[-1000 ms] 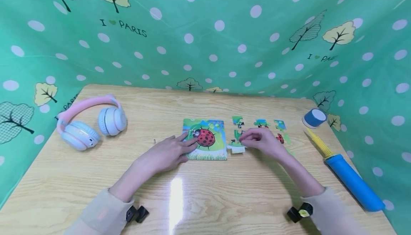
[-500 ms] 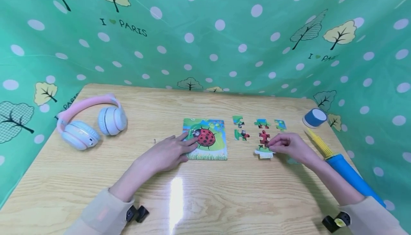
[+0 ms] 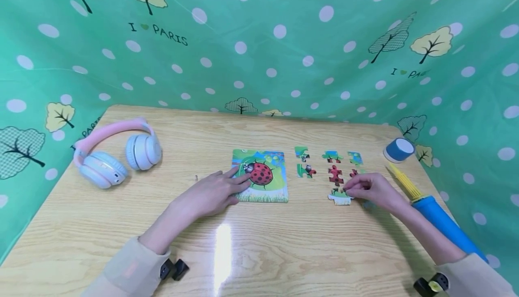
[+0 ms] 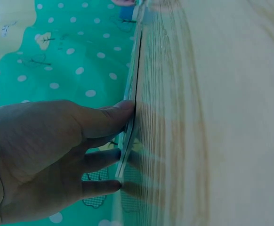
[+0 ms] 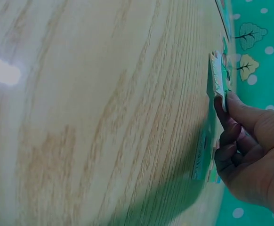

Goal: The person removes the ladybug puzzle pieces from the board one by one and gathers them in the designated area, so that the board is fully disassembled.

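My left hand (image 3: 212, 193) rests on the left side of a square ladybug picture board (image 3: 265, 193), its fingers spread over the edge; the left wrist view shows the thumb (image 4: 113, 115) at the board's rim. On the right, my right hand (image 3: 371, 189) pinches a jigsaw piece (image 3: 342, 200), green above with a white lower border. In the right wrist view that piece (image 5: 217, 75) is between thumb and index finger, tilted off the table. Just above it lies a red spotted piece (image 3: 335, 176). A ladybug-head piece (image 3: 305, 171) lies farther left. My right hand partly hides other pieces.
Toward the back lie a green corner piece (image 3: 302, 152), a middle top piece (image 3: 332, 155) and a blue-green piece (image 3: 355, 157). Pink-and-white headphones (image 3: 117, 153) sit at left. A blue round container (image 3: 398, 149) and a blue-yellow hand pump (image 3: 439, 222) line the right side.
My right hand has moved right with the bottom-border piece, from below the ladybug-head piece to below the red spotted one, and now holds it slightly lower. The left hand stays on the board.
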Available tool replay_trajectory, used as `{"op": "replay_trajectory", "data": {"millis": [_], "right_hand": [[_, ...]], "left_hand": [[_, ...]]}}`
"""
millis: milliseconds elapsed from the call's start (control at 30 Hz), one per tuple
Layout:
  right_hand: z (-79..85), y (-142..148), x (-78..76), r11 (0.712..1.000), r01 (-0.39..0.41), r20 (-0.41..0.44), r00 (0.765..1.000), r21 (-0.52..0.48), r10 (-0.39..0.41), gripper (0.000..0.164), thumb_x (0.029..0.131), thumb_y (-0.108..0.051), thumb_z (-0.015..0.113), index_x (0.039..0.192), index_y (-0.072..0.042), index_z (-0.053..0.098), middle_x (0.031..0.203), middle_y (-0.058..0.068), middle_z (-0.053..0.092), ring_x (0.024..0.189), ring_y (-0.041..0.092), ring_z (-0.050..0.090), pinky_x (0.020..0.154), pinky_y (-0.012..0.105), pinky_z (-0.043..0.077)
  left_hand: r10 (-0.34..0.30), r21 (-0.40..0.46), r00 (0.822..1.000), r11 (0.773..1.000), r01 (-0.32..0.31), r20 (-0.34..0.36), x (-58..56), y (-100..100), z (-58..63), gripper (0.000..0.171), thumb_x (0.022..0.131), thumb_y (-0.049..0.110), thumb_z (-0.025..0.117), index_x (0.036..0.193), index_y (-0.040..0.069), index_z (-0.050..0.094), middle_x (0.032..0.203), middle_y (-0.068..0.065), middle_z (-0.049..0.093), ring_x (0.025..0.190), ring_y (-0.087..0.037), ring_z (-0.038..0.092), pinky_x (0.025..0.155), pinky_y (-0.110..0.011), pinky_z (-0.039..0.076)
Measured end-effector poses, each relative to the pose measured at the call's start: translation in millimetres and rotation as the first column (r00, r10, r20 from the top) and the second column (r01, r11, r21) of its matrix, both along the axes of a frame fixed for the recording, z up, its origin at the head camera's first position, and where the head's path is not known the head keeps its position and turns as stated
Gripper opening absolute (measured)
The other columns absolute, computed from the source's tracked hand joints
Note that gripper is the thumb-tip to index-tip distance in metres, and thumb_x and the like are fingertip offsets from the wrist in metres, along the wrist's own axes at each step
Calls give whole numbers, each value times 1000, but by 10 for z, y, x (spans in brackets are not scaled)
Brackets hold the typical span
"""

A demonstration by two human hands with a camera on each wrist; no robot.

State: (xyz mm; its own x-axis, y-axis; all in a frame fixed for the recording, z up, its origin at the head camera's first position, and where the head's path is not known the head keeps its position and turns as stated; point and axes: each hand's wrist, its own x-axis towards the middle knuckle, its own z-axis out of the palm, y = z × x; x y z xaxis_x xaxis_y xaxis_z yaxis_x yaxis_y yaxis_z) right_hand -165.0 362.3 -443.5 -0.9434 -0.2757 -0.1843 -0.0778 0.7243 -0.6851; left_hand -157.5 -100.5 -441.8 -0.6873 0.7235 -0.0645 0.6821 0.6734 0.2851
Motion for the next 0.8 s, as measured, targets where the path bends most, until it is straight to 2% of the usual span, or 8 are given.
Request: {"op": "replay_trajectory", "data": {"millis": [200,400,800], "right_hand": [[5,-41,5,999,1,-46,999,40,1,13,92,-8,76,103,-4,77,87,8,74,73,4,63,62,26,52],[11,-61,10,997,18,-64,998,74,-13,11,91,-9,77,102,-5,78,89,7,74,73,2,59,62,24,50],[-19,-74,9,992,61,-55,997,115,-55,14,91,-9,77,103,-5,80,97,11,76,76,2,62,66,27,54]], "left_hand": [[-5,-1,1000,1000,5,-4,-5,8,8,55,101,25,65,152,13,51,164,-7,42,153,-43,35,115,-65,42],[-1,-2,1000,1000,1,12,-12,11,17,55,101,25,64,153,14,51,165,-7,40,154,-43,34,115,-66,40],[1,5,1000,1000,-1,13,-9,3,11,54,101,25,65,152,14,52,164,-7,41,153,-43,34,115,-66,41]]}}
